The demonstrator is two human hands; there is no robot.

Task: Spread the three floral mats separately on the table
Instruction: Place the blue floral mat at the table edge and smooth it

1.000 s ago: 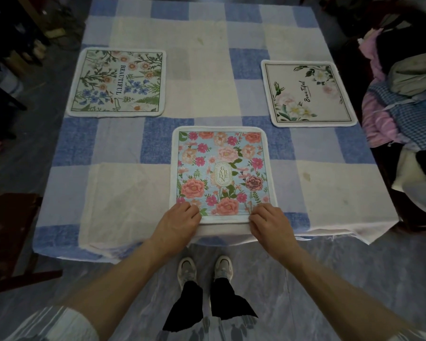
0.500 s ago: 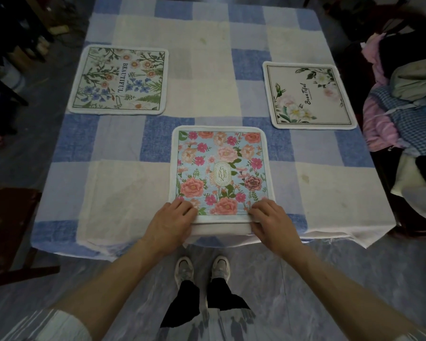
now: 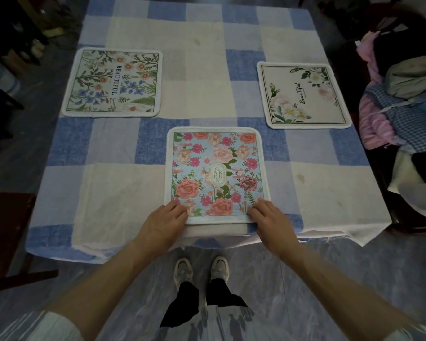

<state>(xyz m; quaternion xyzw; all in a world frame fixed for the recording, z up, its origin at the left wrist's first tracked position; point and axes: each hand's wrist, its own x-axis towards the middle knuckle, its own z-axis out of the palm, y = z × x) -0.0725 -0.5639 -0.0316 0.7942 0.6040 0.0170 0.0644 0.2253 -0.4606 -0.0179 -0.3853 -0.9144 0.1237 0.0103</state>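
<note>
Three mats lie flat and well apart on the table (image 3: 305, 193): the GARDEN mat (image 3: 217, 173) at the near edge in the middle, the BEAUTIFUL mat (image 3: 112, 82) farther back on the left, the third mat (image 3: 303, 94) farther back on the right. Left hand (image 3: 164, 221) rests on the GARDEN mat's near left corner, right hand (image 3: 272, 219) on its near right corner. Clothes pile (image 3: 403, 99) sits beside the table's right side.

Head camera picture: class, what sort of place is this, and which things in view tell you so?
Probably a room in a home. A table under a blue and cream checked cloth carries three floral mats, the nearest the pink flowered mat, and a heap of clothes is piled beside it.
</note>
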